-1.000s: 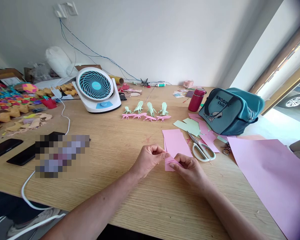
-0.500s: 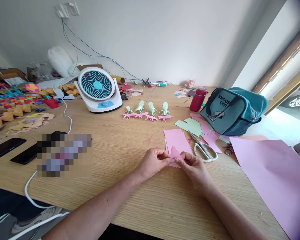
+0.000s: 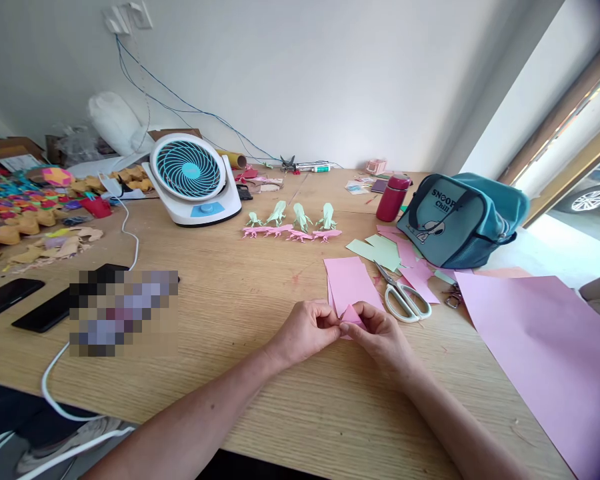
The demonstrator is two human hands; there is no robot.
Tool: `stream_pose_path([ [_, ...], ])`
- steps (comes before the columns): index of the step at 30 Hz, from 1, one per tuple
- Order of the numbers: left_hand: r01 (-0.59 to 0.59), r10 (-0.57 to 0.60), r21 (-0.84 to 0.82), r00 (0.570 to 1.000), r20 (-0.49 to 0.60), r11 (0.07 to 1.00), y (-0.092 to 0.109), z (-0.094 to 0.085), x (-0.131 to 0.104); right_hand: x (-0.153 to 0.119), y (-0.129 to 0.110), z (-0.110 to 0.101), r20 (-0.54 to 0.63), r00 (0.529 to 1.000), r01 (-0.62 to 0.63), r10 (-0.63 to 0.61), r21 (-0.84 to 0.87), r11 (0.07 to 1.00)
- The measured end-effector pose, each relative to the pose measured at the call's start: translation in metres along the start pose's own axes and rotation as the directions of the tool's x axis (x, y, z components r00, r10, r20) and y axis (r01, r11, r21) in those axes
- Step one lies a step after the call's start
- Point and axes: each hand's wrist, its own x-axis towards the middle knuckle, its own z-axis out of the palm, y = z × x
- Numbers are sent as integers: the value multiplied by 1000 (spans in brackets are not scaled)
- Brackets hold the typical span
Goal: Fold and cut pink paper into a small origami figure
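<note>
Between my fingertips is a small folded piece of pink paper (image 3: pixel 351 315), its pointed tip facing away from me. My left hand (image 3: pixel 311 330) pinches it from the left side. My right hand (image 3: pixel 380 333) grips it from the right, thumb in front, close against the left thumb. The fingers hide most of its lower part. Just beyond lie pink paper sheets (image 3: pixel 351 277), and scissors with white handles (image 3: pixel 405 297) rest to their right. Farther back stand several green folded-paper insects (image 3: pixel 301 217) behind a row of pink folded-paper insects (image 3: pixel 293 232).
A teal bag (image 3: pixel 460 220) and a red flask (image 3: pixel 394 199) stand at the back right, near green paper scraps (image 3: pixel 380 250). A large pink sheet (image 3: pixel 540 347) covers the right side. To the left are a fan (image 3: pixel 193 180), phones (image 3: pixel 10 299) and a white cable (image 3: pixel 47 387).
My hands have drawn closer together around the pink paper. Less of its pointed tip shows above the fingers now. The view has shifted slightly.
</note>
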Motion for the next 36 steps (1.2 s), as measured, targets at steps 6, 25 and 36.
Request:
stream_pose_path([
  [6, -42, 42, 32, 999, 9, 999, 1, 3, -2, -1, 1, 0, 3, 999, 42, -42, -16, 999],
  [25, 215, -208, -320, 977, 54, 923, 3, -8, 4, -3, -16, -21, -151, 988, 18, -19, -12, 1000],
  [36, 194, -211, -412, 978, 5, 890, 0, -8, 6, 0, 0, -8, -25, 1000, -3, -2, -191, 982],
])
